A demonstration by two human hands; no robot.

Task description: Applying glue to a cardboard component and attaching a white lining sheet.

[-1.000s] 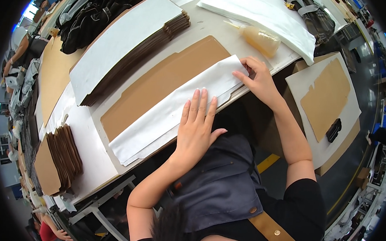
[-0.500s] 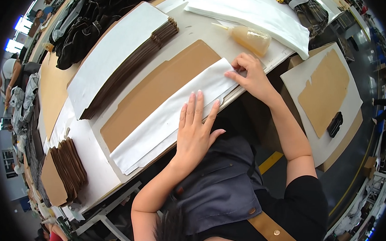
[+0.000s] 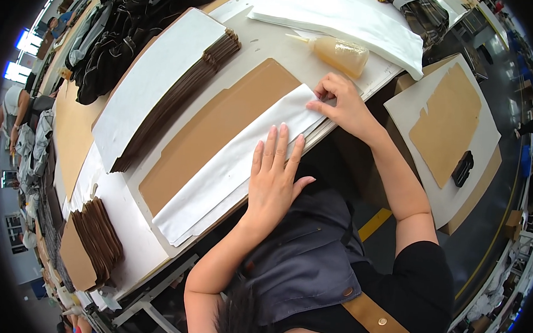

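A folded strip of white fabric (image 3: 220, 179) lies slantwise along the table's near edge, over the near side of a brown cardboard-like panel (image 3: 204, 142). My left hand (image 3: 274, 185) rests flat on the strip with its fingers stretched out. At the strip's far right end, my right hand (image 3: 340, 104) pinches its corner between thumb and bent fingers. Just beyond the right hand, a clear squeeze bottle (image 3: 343, 57) of amber liquid lies on its side, its thin nozzle pointing left.
Left of the panel stands a tall stack of brown pieces topped by a white sheet (image 3: 156, 79). A smaller brown stack (image 3: 94, 242) sits near the left corner. Folded white cloth (image 3: 340, 16) and dark strapped goods (image 3: 129, 29) lie farther back. Right, a box carries a tan sheet (image 3: 446, 128).
My left hand has slid slightly right along the fabric, its fingers nearer the right hand. The right hand keeps its pinch at the corner. The whole view has shifted a little.
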